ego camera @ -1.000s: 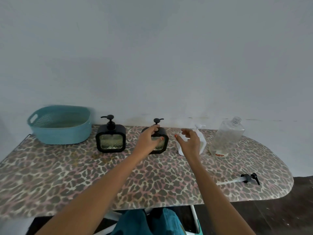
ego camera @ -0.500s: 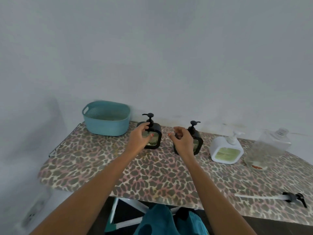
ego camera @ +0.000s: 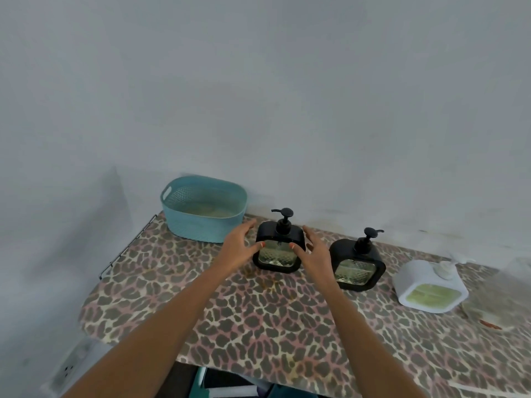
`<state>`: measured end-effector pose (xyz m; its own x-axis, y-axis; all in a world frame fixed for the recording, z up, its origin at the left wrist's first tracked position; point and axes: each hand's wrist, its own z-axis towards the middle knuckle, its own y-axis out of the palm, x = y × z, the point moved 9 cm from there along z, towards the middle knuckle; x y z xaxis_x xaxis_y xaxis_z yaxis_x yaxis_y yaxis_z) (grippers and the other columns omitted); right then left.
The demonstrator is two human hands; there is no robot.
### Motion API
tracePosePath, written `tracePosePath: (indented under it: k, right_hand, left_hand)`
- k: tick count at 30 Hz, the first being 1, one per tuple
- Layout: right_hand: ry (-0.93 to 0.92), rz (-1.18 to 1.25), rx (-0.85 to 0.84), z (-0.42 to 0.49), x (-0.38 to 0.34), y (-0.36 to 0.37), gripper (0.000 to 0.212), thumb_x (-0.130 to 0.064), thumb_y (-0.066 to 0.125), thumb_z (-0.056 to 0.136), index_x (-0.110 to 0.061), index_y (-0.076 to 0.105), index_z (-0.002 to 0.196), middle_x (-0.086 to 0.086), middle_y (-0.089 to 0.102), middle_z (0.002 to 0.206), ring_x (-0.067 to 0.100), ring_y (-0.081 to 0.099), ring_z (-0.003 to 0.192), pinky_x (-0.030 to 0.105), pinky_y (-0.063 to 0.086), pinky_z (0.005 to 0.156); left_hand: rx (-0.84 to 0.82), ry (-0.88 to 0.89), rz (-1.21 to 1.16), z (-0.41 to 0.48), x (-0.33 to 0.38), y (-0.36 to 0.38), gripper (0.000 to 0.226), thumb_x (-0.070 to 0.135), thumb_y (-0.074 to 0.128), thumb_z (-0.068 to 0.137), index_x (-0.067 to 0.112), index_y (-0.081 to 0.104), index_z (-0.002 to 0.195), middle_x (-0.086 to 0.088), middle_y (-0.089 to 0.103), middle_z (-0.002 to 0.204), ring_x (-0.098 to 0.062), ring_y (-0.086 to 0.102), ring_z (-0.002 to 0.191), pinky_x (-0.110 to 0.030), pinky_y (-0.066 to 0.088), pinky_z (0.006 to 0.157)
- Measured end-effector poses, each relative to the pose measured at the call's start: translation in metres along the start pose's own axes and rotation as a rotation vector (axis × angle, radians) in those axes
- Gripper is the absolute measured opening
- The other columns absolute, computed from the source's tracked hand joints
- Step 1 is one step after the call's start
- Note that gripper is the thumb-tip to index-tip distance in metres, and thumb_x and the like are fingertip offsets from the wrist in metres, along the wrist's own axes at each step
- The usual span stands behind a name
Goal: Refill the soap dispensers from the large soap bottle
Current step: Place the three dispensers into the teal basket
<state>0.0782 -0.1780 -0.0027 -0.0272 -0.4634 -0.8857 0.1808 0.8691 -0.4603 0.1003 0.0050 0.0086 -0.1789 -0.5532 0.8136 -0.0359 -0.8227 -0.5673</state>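
Observation:
Two black square soap dispensers with pump tops stand on the leopard-print board: the left one [ego camera: 278, 248] and the right one [ego camera: 357, 267]. A white dispenser [ego camera: 431, 287] with pale green soap stands further right. My left hand [ego camera: 238, 248] and my right hand [ego camera: 314, 254] flank the left black dispenser with fingers spread; both thumbs reach its front, and I cannot tell whether they touch it. At the right frame edge a blurred clear shape [ego camera: 517, 271] may be the large bottle.
A teal perforated basket [ego camera: 184, 222] stands at the back left against the grey wall. The board's rounded left end [ego camera: 94, 305] lies below it, with a wire rack along its edge. A small reddish item [ego camera: 491, 324] lies at the right.
The view has swung left. Both hands have shifted from the middle dispenser to either side of the left black dispenser, fingers spread wider.

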Motion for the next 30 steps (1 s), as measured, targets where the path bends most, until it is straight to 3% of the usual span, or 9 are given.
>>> tracePosePath:
  k: [8,18,30]
  right_hand:
    - [-0.024,-0.029,-0.025,0.01,0.004,0.001,0.045,-0.011,0.06,0.088,-0.011,0.048,0.132,0.006,0.05,0.134,0.02,0.044,0.126,0.027,0.035,0.102]
    - [0.008,-0.172,-0.099,0.011,-0.005,0.003,0.051,-0.005,0.059,0.088,-0.008,0.043,0.136,0.009,0.042,0.143,0.023,0.036,0.134,0.032,0.028,0.111]
    - [0.019,-0.114,-0.091,0.008,-0.003,0.0,0.047,-0.001,0.058,0.087,-0.009,0.044,0.131,0.01,0.053,0.13,0.023,0.047,0.125,0.034,0.04,0.103]
  left_hand:
    - [-0.141,0.04,0.029,0.013,0.003,0.017,0.062,0.021,0.062,0.085,0.013,0.033,0.139,-0.007,0.04,0.143,-0.021,0.041,0.129,-0.03,0.033,0.105]
    - [-0.166,0.035,0.056,0.014,0.016,0.015,0.053,0.011,0.058,0.086,0.008,0.038,0.135,-0.01,0.044,0.14,-0.023,0.044,0.127,-0.028,0.033,0.104]
    - [-0.174,0.027,0.041,0.015,0.018,0.018,0.051,0.001,0.055,0.086,0.006,0.038,0.133,-0.012,0.046,0.137,-0.023,0.044,0.126,-0.028,0.034,0.103]
